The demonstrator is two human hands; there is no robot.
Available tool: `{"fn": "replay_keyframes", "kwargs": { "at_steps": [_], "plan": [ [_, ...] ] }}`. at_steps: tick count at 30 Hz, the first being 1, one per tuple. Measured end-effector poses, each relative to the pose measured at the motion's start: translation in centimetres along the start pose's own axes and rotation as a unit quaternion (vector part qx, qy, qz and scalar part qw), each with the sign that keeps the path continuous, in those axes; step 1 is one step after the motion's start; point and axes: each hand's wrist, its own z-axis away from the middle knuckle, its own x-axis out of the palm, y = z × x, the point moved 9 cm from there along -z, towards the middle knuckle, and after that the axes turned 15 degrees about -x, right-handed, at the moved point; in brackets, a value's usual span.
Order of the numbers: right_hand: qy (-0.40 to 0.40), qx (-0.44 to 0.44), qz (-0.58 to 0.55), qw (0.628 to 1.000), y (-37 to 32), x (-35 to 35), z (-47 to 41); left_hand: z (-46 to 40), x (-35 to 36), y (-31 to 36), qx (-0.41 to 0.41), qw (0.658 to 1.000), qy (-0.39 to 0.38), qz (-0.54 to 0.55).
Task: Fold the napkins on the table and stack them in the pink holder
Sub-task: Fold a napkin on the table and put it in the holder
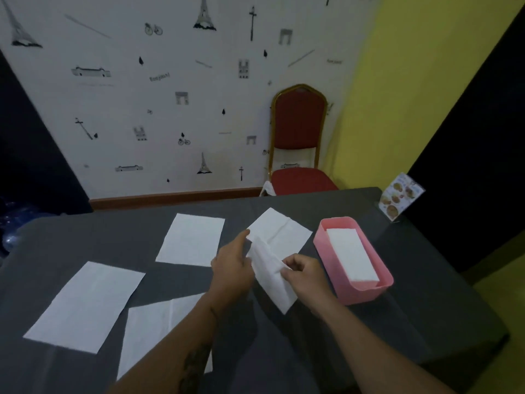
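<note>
Both hands pinch folded napkin (272, 275) just left of pink holder (353, 260): left hand (231, 270) grips far end, right hand (305, 273) near edge; square edges, crease flat, then lay onto stack inside

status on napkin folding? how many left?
Done: folded napkins already lie in the pink holder. In hand: left hand and right hand are folding one napkin. Left: four flat napkins on the table, including the far one.
</note>
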Motion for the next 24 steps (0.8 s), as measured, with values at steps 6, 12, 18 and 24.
{"fn": "replay_keyframes", "kwargs": {
  "at_steps": [6, 12, 18, 24],
  "plan": [
    [0.02, -0.019, 0.058, 0.998, 0.7, -6.9, -0.3, 0.5, 4.3, 8.0, 0.041, 0.996, -0.054, 0.058],
    [0.009, -0.031, 0.033, 0.999, 2.6, -13.3, -1.3, 0.5, 9.7, 12.7, 0.049, 0.989, -0.126, 0.059],
    [0.043, 0.014, 0.018, 0.999, 7.1, -18.4, -3.8, -1.1, 14.3, 14.6, 0.002, 0.984, -0.15, 0.1],
    [0.034, 0.057, 0.104, 0.992, 10.7, -19.6, -6.3, -2.7, 17.6, 14.7, -0.03, 0.998, -0.032, 0.04]
  ]
}}
